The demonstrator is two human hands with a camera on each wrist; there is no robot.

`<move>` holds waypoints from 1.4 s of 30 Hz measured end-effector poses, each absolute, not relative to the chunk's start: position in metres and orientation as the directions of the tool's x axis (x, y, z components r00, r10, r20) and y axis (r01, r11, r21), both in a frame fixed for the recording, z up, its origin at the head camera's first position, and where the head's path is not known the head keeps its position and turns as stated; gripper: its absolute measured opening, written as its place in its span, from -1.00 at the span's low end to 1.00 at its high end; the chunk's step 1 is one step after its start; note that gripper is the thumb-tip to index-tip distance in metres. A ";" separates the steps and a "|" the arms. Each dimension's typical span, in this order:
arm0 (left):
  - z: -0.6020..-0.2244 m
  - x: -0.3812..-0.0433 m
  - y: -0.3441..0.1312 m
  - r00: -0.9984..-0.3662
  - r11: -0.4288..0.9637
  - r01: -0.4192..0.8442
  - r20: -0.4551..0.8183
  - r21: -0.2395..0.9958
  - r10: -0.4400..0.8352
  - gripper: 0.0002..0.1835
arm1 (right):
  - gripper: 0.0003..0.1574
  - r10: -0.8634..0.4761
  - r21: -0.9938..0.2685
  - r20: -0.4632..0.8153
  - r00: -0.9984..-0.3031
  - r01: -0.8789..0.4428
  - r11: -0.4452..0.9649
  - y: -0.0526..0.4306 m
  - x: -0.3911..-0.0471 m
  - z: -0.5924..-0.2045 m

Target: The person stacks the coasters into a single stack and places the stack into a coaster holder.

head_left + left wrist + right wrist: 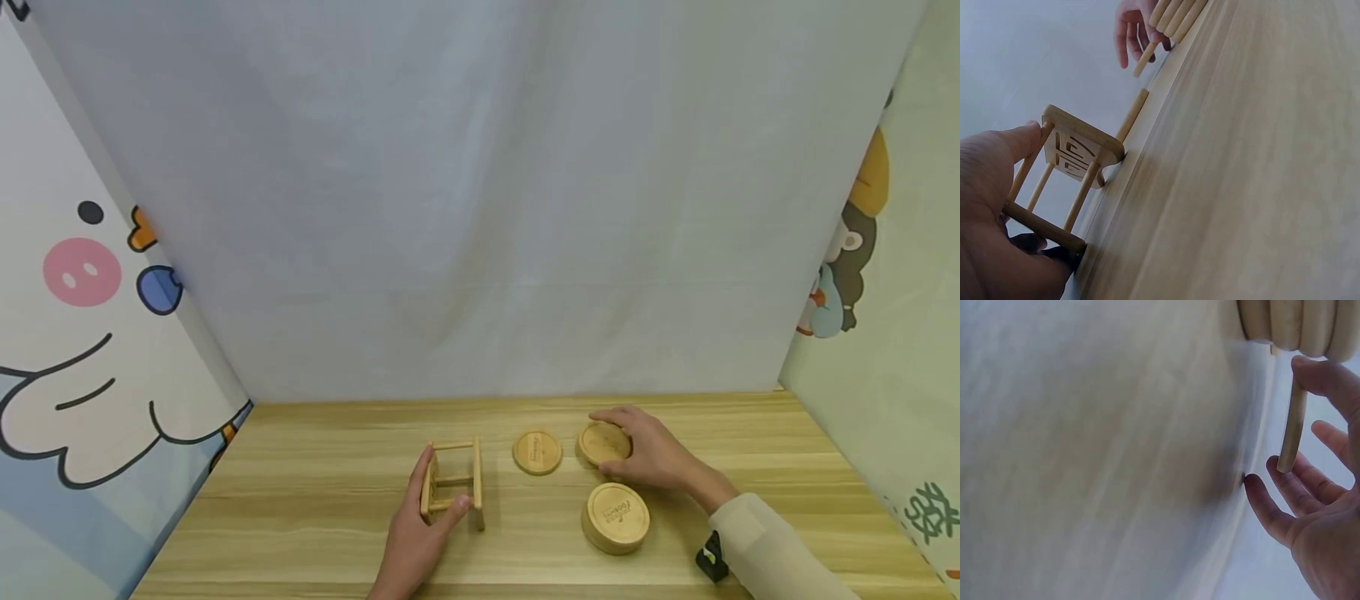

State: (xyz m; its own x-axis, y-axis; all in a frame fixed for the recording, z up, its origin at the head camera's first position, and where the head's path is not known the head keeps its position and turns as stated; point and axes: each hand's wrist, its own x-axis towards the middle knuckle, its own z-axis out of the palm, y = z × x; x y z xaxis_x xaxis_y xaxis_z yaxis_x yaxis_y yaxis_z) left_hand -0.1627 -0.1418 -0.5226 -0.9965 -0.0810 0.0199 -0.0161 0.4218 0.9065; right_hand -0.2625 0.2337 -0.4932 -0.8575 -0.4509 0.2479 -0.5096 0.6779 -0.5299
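My left hand (418,533) grips a small wooden coaster rack (478,492), thumb on one side and fingers on the other. In the left wrist view the rack (1082,147) shows a slotted end panel and several round bars. To the right, my right hand (656,450) pinches a round wooden coaster (602,444) by its edge. The right wrist view shows this coaster (1293,428) edge-on between thumb and fingers. A stack of coasters (617,517) sits just in front of that hand. Between rack and held coaster, another coaster (537,452) lies flat.
Everything is on a light wood-grain table (315,492). A pale cloth (480,208) hangs behind its far edge. Cartoon-printed panels flank both sides. A small black object (711,558) is beside the right sleeve (772,542).
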 end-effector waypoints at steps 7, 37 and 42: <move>-0.522 -0.163 -0.142 -0.996 0.425 -0.017 0.021 0.905 -0.085 0.03 | -0.04 -0.443 -0.543 0.256 -0.859 -0.507 0.670 0.235 -0.262 -0.491; -0.523 -0.162 -0.143 -0.997 0.413 -0.010 0.025 0.911 -0.079 0.03 | -0.05 -0.450 -0.539 0.299 -0.842 -0.538 0.648 0.237 -0.245 -0.479; -0.523 -0.163 -0.142 -0.996 0.420 -0.014 0.022 0.908 -0.081 0.04 | -0.06 -0.455 -0.541 0.320 -0.831 -0.554 0.632 0.238 -0.243 -0.479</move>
State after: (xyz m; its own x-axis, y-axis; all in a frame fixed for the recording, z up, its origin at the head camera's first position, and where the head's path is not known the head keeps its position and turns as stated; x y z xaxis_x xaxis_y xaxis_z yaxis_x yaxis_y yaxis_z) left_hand -0.1629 -0.1423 -0.5232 -0.9965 -0.0808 0.0217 -0.0142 0.4195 0.9076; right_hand -0.2426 0.2381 -0.4792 -0.8311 -0.4547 0.3203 -0.5545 0.6319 -0.5415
